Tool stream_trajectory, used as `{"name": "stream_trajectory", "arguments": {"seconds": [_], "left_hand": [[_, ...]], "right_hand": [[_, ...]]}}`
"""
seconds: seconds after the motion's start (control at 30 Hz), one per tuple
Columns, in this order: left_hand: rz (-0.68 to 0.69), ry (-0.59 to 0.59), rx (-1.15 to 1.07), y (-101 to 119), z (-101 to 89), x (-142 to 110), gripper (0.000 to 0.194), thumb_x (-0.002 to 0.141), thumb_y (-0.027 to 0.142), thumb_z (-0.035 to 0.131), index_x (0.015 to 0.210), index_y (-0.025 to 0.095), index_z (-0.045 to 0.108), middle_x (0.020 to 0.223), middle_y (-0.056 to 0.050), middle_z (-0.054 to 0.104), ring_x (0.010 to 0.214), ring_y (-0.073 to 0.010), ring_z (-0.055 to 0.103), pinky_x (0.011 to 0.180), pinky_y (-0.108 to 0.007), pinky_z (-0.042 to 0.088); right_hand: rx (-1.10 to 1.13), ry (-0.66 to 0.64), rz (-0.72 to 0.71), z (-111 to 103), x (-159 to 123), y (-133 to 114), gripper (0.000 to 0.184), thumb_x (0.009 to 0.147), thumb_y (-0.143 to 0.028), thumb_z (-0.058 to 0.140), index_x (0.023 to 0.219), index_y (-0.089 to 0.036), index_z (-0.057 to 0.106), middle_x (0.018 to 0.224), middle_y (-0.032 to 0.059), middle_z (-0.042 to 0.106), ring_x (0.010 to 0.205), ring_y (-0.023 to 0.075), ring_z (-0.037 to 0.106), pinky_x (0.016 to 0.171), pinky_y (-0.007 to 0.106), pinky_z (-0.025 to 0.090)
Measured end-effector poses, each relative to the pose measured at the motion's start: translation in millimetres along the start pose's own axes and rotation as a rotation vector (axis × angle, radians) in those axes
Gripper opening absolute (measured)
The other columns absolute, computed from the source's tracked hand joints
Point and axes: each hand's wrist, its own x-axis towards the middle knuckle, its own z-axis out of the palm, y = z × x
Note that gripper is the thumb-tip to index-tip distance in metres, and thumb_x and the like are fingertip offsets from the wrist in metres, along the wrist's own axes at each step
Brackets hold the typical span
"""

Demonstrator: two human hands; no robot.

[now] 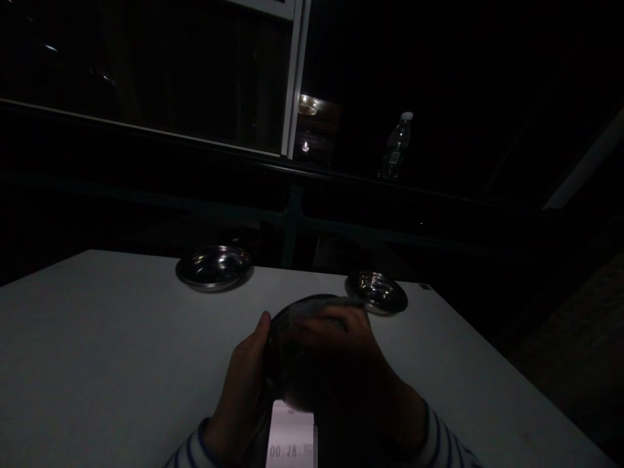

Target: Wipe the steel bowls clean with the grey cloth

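My left hand (244,374) grips the left rim of a round, dark-looking metal bowl (280,361), thumb up along its edge. The bowl is tilted toward me above the near part of the table. Across its upper right side lies my right hand (358,364), fingers bent over a greyish cloth (319,305) pressed against the bowl's inside. Deep shadow hides most of the bowl's interior and part of the cloth. Just below the bowl a lit phone (291,432) shows a running-time display; its lower part is cut off by the frame.
Two shiny metal bowls stand near the white table's (121,357) far edge: one bowl (214,268) left, a smaller-looking bowl (377,292) right. Behind the table, a clear plastic bottle (396,146) with a white cap stands by the window frame (296,78). The surroundings are very dark.
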Motion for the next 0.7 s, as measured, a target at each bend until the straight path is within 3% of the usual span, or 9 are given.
{"name": "stream_trajectory", "arguments": {"seconds": [0.1, 0.27, 0.4, 0.53, 0.7], "left_hand": [[-0.025, -0.003, 0.033, 0.7, -0.8, -0.7, 0.046, 0.067, 0.056, 0.063, 0.075, 0.011, 0.069, 0.061, -0.006, 0.067, 0.06, -0.0206, 0.062, 0.059, -0.031, 0.046], [-0.031, 0.023, 0.032, 4.8, 9.8, -6.9, 0.042, 0.064, 0.056, 0.064, 0.064, 0.013, 0.066, 0.054, -0.003, 0.063, 0.053, -0.0171, 0.057, 0.055, -0.029, 0.044], [0.002, 0.046, 0.05, 9.6, 14.2, -11.5, 0.041, 0.062, 0.054, 0.066, 0.058, 0.014, 0.062, 0.052, -0.001, 0.06, 0.049, -0.0147, 0.053, 0.052, -0.028, 0.043], [0.005, 0.087, 0.053, 14.0, 7.3, -8.9, 0.044, 0.06, 0.058, 0.066, 0.054, 0.014, 0.061, 0.049, -0.002, 0.059, 0.048, -0.0154, 0.053, 0.051, -0.029, 0.043], [-0.005, 0.06, 0.034, 9.2, 2.2, -3.0, 0.044, 0.064, 0.057, 0.064, 0.063, 0.013, 0.065, 0.054, -0.003, 0.062, 0.05, -0.017, 0.056, 0.053, -0.03, 0.044]], "right_hand": [[0.068, -0.053, -0.05, -5.6, -2.7, 9.3, 0.034, 0.089, -0.022, 0.047, 0.122, -0.028, 0.05, 0.118, 0.0022, 0.061, 0.104, 0.0211, 0.052, 0.082, 0.038, 0.044], [0.158, 0.009, 0.115, -11.1, -10.9, 12.1, 0.039, 0.088, -0.014, 0.04, 0.124, -0.025, 0.048, 0.124, 0.0042, 0.057, 0.11, 0.0199, 0.047, 0.086, 0.038, 0.044], [0.015, -0.07, -0.034, 5.8, 5.3, -4.5, 0.032, 0.086, -0.02, 0.048, 0.115, -0.03, 0.057, 0.11, 0.0006, 0.065, 0.1, 0.0195, 0.054, 0.086, 0.038, 0.039], [0.072, -0.127, -0.12, -0.4, 7.0, 7.4, 0.031, 0.087, -0.022, 0.049, 0.117, -0.031, 0.054, 0.12, -0.0011, 0.061, 0.109, 0.0192, 0.051, 0.089, 0.037, 0.038], [0.189, -0.016, 0.063, -17.4, -0.7, 19.1, 0.038, 0.09, -0.013, 0.035, 0.126, -0.024, 0.043, 0.13, 0.0044, 0.052, 0.121, 0.0177, 0.041, 0.094, 0.037, 0.039]]}}
